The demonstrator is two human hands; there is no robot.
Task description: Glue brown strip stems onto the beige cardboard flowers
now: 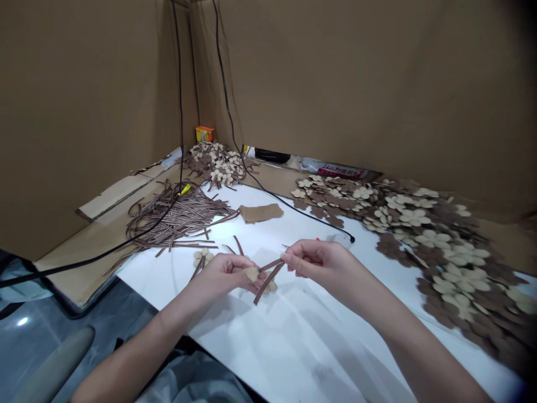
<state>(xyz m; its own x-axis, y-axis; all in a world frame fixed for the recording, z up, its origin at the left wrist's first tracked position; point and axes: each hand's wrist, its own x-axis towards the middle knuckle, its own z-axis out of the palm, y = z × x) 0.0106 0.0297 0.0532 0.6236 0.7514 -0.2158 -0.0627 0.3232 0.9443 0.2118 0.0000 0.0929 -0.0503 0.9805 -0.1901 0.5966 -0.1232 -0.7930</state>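
Between the fingers of my left hand (pixel 229 272) is a cream flower cutout (pixel 252 273), partly covered by the fingers. A brown checked ribbon (pixel 271 278) runs from it to my right hand (pixel 312 258), whose thumb and forefinger pinch the ribbon's bend. One ribbon end hangs loose below. A thin pointed tool tip (pixel 286 246) shows beside the right fingers; whether that hand holds it I cannot tell. Just behind my left hand lies another cream flower (pixel 203 256) with a ribbon on it.
Loose ribbons (pixel 180 215) are heaped at the left. Brown and cream flowers (pixel 436 240) spread along the right, with a flower-and-ribbon pile (pixel 220 162) at the back. A black cable (pixel 272 193) crosses the white board (pixel 335 347). A cardboard scrap (pixel 260 213) lies mid-board; cardboard walls (pixel 335 84) rise behind.
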